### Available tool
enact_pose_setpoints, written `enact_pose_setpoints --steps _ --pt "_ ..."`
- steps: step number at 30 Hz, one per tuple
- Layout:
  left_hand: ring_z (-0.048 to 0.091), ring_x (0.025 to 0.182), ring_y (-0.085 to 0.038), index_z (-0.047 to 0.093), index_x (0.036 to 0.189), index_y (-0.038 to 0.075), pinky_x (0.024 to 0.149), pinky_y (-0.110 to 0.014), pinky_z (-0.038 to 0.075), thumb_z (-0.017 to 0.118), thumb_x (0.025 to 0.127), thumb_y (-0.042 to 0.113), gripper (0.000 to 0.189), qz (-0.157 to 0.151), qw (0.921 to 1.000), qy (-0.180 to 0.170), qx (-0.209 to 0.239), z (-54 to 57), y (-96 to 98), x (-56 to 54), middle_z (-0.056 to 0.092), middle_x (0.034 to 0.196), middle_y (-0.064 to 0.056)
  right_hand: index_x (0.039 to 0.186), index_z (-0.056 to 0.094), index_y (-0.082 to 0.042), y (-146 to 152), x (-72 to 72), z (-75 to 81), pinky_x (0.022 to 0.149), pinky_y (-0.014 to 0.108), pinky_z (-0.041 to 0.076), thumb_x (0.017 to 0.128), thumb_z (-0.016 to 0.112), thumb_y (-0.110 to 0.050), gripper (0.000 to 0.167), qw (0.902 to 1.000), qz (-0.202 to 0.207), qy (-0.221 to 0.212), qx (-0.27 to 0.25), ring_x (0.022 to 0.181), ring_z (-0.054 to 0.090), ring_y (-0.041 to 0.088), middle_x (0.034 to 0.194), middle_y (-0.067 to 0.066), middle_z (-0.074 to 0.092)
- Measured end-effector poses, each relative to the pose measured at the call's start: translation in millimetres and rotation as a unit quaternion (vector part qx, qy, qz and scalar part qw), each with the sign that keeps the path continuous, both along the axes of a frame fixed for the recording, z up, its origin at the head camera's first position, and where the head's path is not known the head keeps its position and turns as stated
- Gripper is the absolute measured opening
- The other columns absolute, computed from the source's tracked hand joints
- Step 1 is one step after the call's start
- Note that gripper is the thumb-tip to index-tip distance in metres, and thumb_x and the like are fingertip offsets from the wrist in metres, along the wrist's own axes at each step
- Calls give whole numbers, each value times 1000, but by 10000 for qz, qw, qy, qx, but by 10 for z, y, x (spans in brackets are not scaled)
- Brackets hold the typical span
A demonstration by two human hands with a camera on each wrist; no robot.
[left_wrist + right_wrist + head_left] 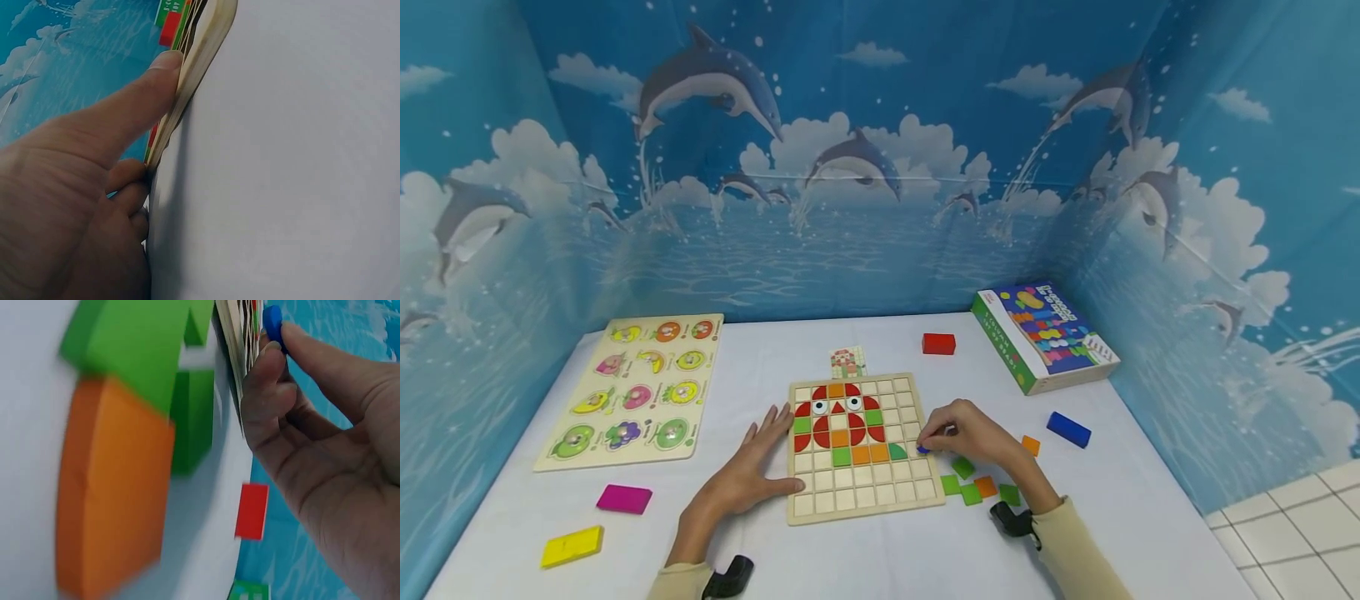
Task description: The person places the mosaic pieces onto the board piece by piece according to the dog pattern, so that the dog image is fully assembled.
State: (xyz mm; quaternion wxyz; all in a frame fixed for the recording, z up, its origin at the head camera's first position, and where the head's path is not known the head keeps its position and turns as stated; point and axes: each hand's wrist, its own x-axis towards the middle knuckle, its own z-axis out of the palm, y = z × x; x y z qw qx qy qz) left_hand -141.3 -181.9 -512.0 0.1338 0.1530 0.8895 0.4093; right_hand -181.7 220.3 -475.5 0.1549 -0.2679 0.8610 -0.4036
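Observation:
A wooden grid board (865, 497) lies on the white table, with red, orange and green pieces and two eye pieces set in its upper and middle cells. My left hand (741, 477) rests at the board's left edge, fingers spread. Its thumb touches the rim in the left wrist view. Thumb and fingertips of my right hand (964, 432) pinch a small blue piece (273, 325) over the board's right side. In the head view that blue piece is mostly hidden by the fingers. Just left of it sits a green curved piece (897, 452) in a cell.
Loose green tiles (972, 493) and orange tiles (986, 487) lie right of the board. A small pattern card (847, 362) is behind it. Left stands a fruit puzzle board (658, 392), with magenta (624, 499) and yellow blocks (572, 547) nearer. Red block (938, 343), blue block (1069, 429) and game box (1047, 333) lie right.

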Motion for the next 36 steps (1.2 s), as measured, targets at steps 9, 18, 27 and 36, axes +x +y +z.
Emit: enact_pose_setpoints --steps 9,18,27,36 --pt "-3 168 -31 24 173 12 137 -53 -6 96 82 29 116 21 10000 -23 5 1 -4 -3 11 182 -5 91 85 -10 -191 -51 -1 70 21 59 92 84 -4 7 9995 134 124 252 75 62 12 83 -5 77" --pt "-2 168 -31 25 172 10 137 -53 -6 96 82 27 116 36 10000 -42 38 0 -1 -10 11 182 -6 90 86 -6 -251 -48 -4 69 21 60 92 85 -3 4 9987 281 349 226 75 61 8 84 -5 75" --pt "-2 168 -31 25 172 11 137 -53 -6 96 82 29 116 68 9999 -80 4 -2 0 -4 11 182 -6 92 86 -11 -196 -39 32 65 20 56 88 88 -4 9 9988 187 259 383 73 60 10 82 -5 71" --pt "-2 168 -32 25 172 8 137 -53 -6 95 82 29 116 -15 10000 -27 58 14 -7 0 11 181 -7 95 88 -11 -187 -43 31 66 20 55 91 85 -3 9 9982 460 220 304 74 60 10 85 -5 70"
